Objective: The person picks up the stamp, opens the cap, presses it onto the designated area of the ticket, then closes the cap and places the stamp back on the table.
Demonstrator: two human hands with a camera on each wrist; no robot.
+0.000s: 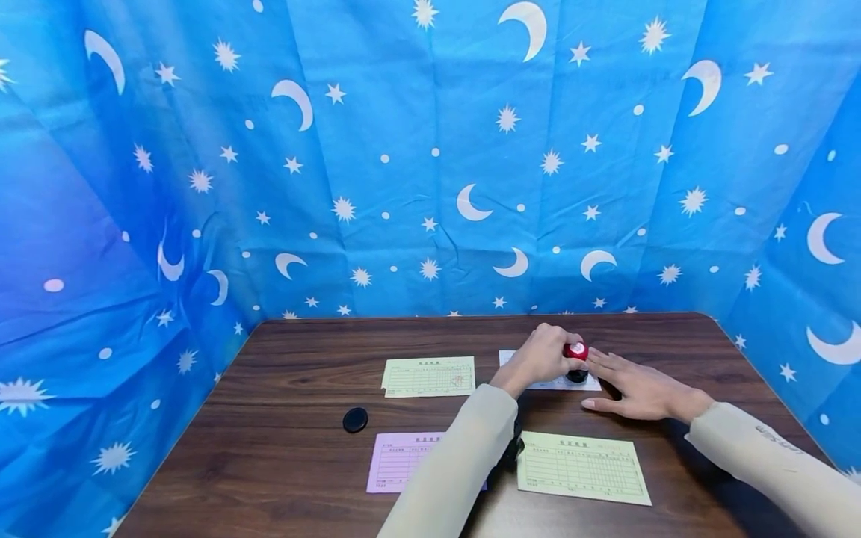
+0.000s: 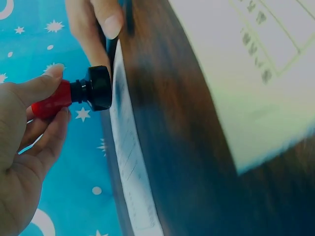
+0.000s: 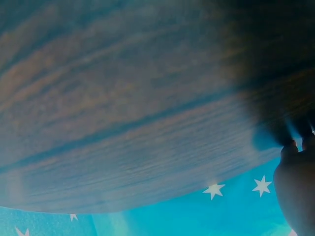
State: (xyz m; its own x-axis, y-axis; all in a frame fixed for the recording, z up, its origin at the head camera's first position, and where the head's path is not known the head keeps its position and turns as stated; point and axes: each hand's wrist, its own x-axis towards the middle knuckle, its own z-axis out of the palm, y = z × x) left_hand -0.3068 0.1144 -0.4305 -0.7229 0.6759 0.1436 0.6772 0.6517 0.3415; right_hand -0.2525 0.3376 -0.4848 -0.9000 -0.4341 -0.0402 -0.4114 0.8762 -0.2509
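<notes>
In the head view my left hand [image 1: 541, 359] pinches the red handle of a stamp [image 1: 576, 352] over a white slip [image 1: 548, 383]. The left wrist view has the stamp [image 2: 98, 88] with its black base toward the slip [image 2: 130, 147]; whether they touch I cannot tell. My right hand [image 1: 635, 387] lies palm down, fingers fairly straight, at the slip's right end. Its fingertips [image 3: 290, 146] show at the edge of the right wrist view. Part of the slip is hidden under the hands.
A green slip [image 1: 429, 376] with a red stamp mark lies at the back, left of the white one. Nearer are a black round cap [image 1: 355, 420], a purple slip [image 1: 397, 463] partly under my left sleeve, and another green slip [image 1: 584, 467]. A dark object [image 1: 514, 447] is mostly hidden by that sleeve.
</notes>
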